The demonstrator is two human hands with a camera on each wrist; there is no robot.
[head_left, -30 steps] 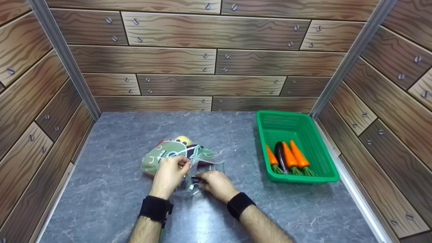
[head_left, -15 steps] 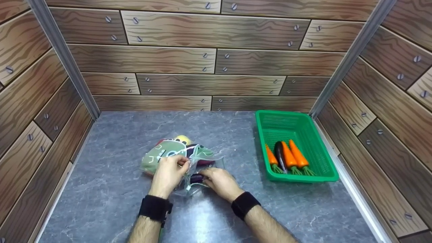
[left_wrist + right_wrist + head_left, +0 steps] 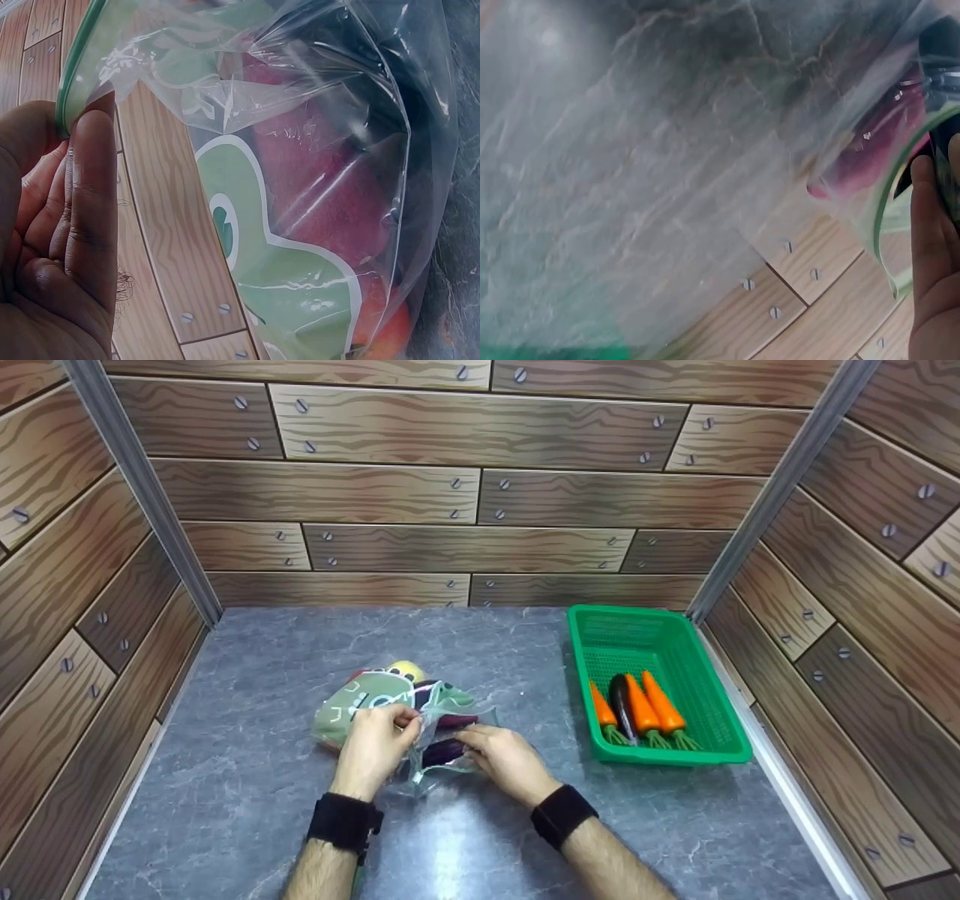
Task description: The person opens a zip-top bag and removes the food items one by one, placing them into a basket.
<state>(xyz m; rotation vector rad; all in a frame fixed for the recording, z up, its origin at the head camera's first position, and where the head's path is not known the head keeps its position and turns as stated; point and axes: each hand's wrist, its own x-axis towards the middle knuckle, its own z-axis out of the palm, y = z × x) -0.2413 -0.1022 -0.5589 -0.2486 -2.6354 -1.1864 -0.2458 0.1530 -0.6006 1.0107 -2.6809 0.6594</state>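
Observation:
A clear zip bag (image 3: 336, 724) with a green cartoon print lies on the table. My left hand (image 3: 379, 742) pinches the green rim (image 3: 79, 64) of its mouth between thumb and fingers. Inside the bag are a dark purple eggplant (image 3: 442, 751), a purple-red item (image 3: 315, 180), a red-orange round fruit (image 3: 386, 319) and something yellow (image 3: 407, 670). My right hand (image 3: 502, 761) is at the bag's mouth, its fairly straight fingers touching the near end of the eggplant. In the right wrist view only part of this hand shows, beside the green rim.
A green basket (image 3: 577, 645) stands at the right with several orange carrots (image 3: 661, 705) and another eggplant (image 3: 622, 706) in it. Wood-patterned walls (image 3: 480, 495) enclose the grey marbled table (image 3: 262, 660) at the back and both sides.
My right hand has drawn back to the right along the eggplant, so more of the eggplant shows in the bag. The left hand keeps its place on the rim.

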